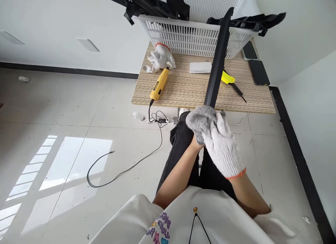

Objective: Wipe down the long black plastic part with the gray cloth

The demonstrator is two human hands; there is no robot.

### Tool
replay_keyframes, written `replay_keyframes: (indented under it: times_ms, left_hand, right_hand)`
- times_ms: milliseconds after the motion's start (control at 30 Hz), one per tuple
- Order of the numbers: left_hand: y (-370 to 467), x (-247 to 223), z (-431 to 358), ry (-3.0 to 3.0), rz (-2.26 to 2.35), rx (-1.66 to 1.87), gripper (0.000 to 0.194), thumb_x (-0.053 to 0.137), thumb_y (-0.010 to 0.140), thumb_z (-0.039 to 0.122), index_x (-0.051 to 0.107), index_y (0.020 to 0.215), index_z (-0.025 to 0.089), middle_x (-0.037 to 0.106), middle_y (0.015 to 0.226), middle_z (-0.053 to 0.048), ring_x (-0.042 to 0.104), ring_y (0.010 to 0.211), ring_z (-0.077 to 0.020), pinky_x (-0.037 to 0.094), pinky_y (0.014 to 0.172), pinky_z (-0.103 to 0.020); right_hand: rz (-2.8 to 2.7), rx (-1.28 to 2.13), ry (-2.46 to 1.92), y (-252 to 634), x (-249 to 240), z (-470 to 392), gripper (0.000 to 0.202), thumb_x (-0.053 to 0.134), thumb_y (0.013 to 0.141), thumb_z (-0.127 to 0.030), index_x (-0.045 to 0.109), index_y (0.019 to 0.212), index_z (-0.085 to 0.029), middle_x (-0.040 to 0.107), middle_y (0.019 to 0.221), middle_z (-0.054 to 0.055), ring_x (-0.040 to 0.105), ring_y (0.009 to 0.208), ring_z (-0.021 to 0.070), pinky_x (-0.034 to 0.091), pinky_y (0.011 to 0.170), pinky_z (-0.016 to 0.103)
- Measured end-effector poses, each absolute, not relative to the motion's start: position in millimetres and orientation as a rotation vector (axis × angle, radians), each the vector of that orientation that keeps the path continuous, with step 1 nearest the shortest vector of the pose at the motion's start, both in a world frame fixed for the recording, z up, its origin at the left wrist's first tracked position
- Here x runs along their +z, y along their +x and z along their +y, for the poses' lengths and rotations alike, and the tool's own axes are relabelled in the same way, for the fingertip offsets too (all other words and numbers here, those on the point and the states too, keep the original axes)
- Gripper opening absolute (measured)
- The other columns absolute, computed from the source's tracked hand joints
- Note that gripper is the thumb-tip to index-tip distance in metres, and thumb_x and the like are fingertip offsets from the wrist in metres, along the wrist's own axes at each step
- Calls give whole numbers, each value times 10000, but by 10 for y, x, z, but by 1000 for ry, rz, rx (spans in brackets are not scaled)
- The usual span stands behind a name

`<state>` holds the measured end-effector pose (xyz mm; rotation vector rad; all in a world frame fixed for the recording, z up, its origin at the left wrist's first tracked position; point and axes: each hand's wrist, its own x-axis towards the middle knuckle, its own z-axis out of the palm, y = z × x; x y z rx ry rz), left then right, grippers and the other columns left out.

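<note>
A wooden table with stripes stands just past the hands. On it, far from the hands, sits a big white basket. A white glove lies off to the left of the hands, and a yellow power tool lies next to it. A small white box lies straight ahead. A yellow knife and two phones lie to the right. The shiny floor holds a black cord.

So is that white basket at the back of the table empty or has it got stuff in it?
Not empty. The white basket holds black plastic parts sticking out over its rim; how full it is cannot be told.
</note>
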<state>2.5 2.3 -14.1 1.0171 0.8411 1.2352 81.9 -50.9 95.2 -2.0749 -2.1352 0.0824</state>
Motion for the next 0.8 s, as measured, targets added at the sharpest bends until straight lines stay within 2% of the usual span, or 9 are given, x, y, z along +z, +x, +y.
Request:
replay_keyframes:
  times_ms: [133,200,267,367,467,600,667,733,800]
  left_hand:
    - [14,-73,21,1071,766,1244,766,946,628,511,629,1247,190,676,1346,-184,614,1323,-347,516,1111,-487]
    - [-17,-56,9,1107,780,1209,775,940,624,539,634,1250,202,655,1388,-182,578,1371,-350,462,1171,-500]
    - [-47,-58,-6,1121,798,1196,810,943,600,569,637,1260,215,637,1418,-181,523,1431,-359,396,1225,-513]
    - [-49,-72,-16,1132,755,1181,854,965,570,541,626,1280,211,666,1355,-177,556,1389,-362,424,1192,-526]
    - [-8,-77,-12,1160,685,1138,732,958,594,498,651,1181,185,715,1192,-141,651,1222,-329,530,1061,-484]
    - [7,-90,-31,1176,678,1050,488,900,690,500,654,963,179,706,1000,-89,677,1045,-280,574,937,-436]
    - [-10,-103,-44,1181,702,1063,542,904,690,500,637,1041,186,670,1083,-86,659,1073,-269,567,962,-439]
    - [-26,-118,-46,1211,724,1122,692,916,692,479,579,1231,207,595,1249,-99,615,1198,-276,531,1050,-454]
    - [-34,-136,-35,1243,722,1181,814,910,715,474,485,1366,235,519,1350,-113,554,1308,-286,472,1137,-462]
  right_hand:
    - [-1943,312,-2157,855,951,-270,615,386,1062,-444,445,1596,-146,422,1646,167,670,1236,342,602,971,484]
    - [-1984,292,-2188,820,983,-310,621,403,1055,-415,437,1595,-112,428,1635,193,667,1235,355,599,964,483]
    - [-2042,195,-2199,790,1011,-403,616,424,1042,-358,443,1576,-51,412,1632,236,607,1324,378,581,994,483]
    - [-2006,234,-2154,812,1017,-448,584,412,1046,-364,475,1551,-77,493,1580,220,627,1297,354,576,992,475]
    - [-1828,431,-2103,879,982,-327,513,428,1040,-435,582,1442,-157,657,1398,170,694,1162,315,574,962,465]
    - [-1650,617,-2096,952,918,-160,438,624,916,-490,668,1211,-170,742,1139,140,720,1026,305,565,892,438]
    - [-1625,641,-2005,1020,892,-122,354,601,927,-497,686,1082,-190,751,1010,101,719,942,278,554,856,404]
    - [-1640,703,-1853,1121,883,-104,332,511,984,-490,689,1004,-210,749,955,76,713,901,248,544,834,372]
    - [-1682,851,-1751,1219,895,-100,288,517,986,-450,690,1028,-223,754,977,62,712,895,233,540,804,347]
